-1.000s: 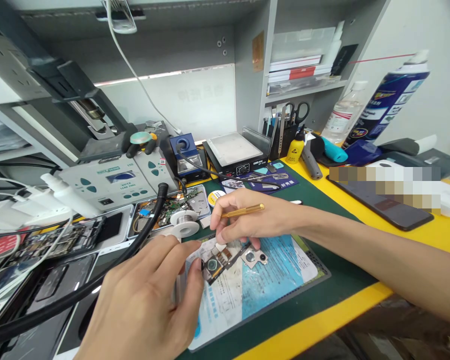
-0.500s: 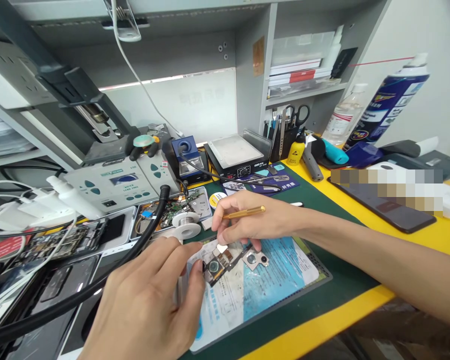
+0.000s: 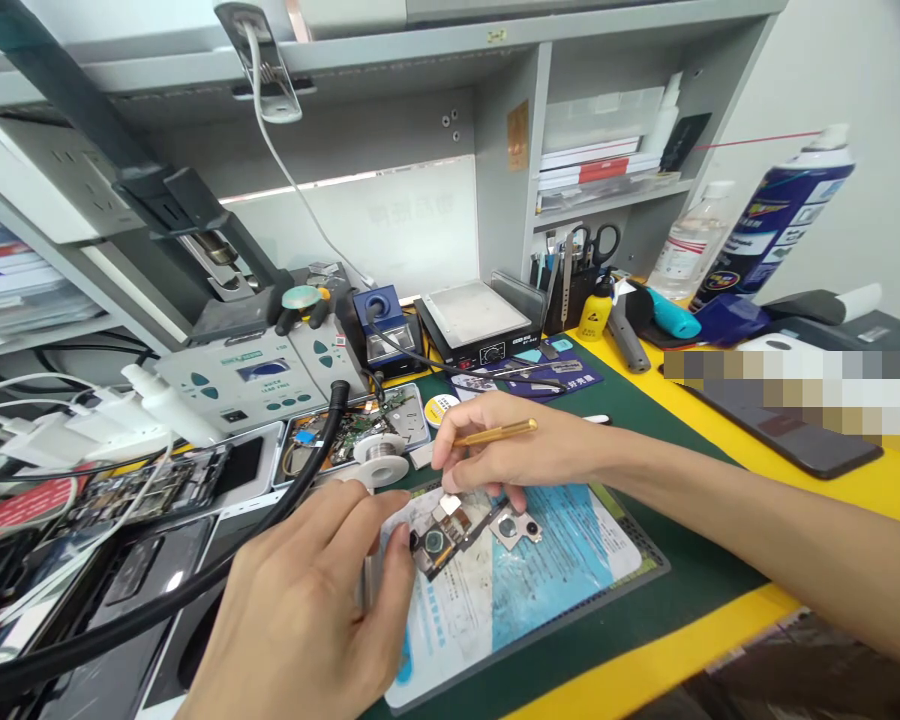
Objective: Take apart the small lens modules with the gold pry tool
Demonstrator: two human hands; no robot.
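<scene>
Step looks like fine work on the camera part [image 3: 436, 543], mat [image 3: 562, 610] left side. My right hand [image 3: 511, 458] grips a gold tool [image 3: 499, 432], tip hidden; left hand [image 3: 319, 585] at the part's left edge, can't tell if pinching. Next move probably needs steadiness.

Low in the frame's centre, a mat [image 3: 562, 600] lies on the worktop [image 3: 645, 655]; over the mat sits a camera module [image 3: 435, 543], left of a second camera part [image 3: 508, 527]; to their upper left is a spool [image 3: 379, 472], before circuit boards [image 3: 356, 425]; behind, a heating plate [image 3: 476, 310] stands right of an iron holder [image 3: 379, 335]; at right, a phone [image 3: 802, 440] lies before a spray can [image 3: 780, 230].
</scene>
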